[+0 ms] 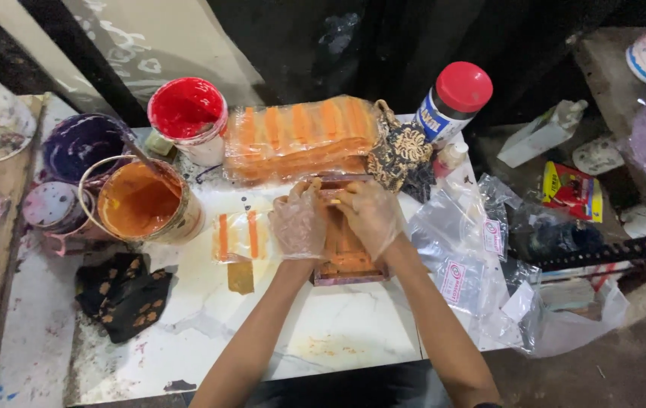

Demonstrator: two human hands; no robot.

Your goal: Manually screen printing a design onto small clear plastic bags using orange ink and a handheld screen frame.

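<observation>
Both my hands wear thin clear plastic gloves. My left hand (298,223) and my right hand (369,215) press side by side on an orange-stained rectangular wooden frame (347,261) lying on the white marble tabletop (338,332). Their fingertips meet at the frame's far end. Whether either hand grips anything small there is hidden. Just left of the frame lies a small clear bag with orange stripes (240,236). Behind the frame sits a stack of clear bags with orange stripes (300,136).
An open can of orange paint (142,200), a red paint tub (187,113) and a purple bucket (81,143) stand at left. A red-capped white jar (455,98), patterned black cloth (398,155), a dark rag (123,295) and clear plastic bags (474,257) surround the frame.
</observation>
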